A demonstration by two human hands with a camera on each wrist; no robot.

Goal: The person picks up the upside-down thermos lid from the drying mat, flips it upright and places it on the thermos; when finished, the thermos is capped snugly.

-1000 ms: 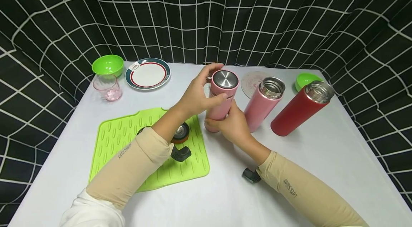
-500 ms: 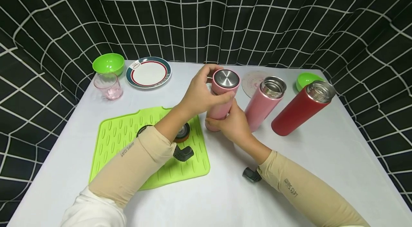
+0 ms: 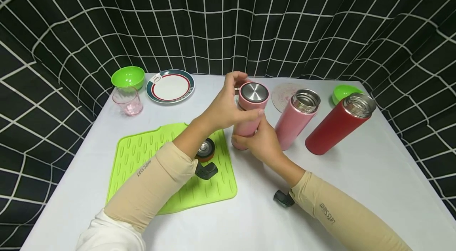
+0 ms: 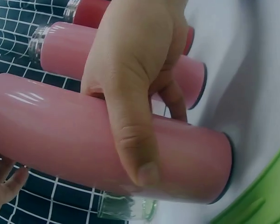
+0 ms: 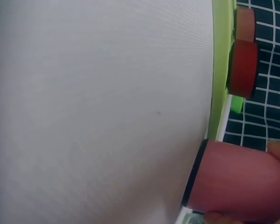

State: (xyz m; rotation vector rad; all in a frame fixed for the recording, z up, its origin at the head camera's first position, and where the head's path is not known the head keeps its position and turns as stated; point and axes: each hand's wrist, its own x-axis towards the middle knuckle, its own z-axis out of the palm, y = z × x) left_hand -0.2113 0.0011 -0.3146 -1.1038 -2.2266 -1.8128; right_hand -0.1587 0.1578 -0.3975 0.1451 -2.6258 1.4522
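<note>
A lidded pink thermos (image 3: 246,126) stands upright near the middle of the table. My left hand (image 3: 228,102) wraps its silver-topped lid (image 3: 254,92), thumb across the front and fingers round the back. Lower down, my right hand (image 3: 263,142) grips the thermos body. The left wrist view shows this right hand (image 4: 140,79) with its thumb over the pink wall near the base, and some left fingers (image 4: 7,184) at the edge. To the right lean, in the head view, an uncapped pink thermos (image 3: 297,120) and an uncapped red thermos (image 3: 338,124).
A green drying mat (image 3: 139,160) lies left; the right wrist view shows a red lid (image 5: 244,67) and a pinkish lid (image 5: 245,23) on it. Further back are a green bowl (image 3: 128,77), a pink glass (image 3: 128,102), a plate (image 3: 171,86), a round coaster (image 3: 281,94) and another green bowl (image 3: 343,92).
My left thumb has slid rightward across the front of the lid. My right hand keeps its grip on the body. The whole head view has shifted slightly.
</note>
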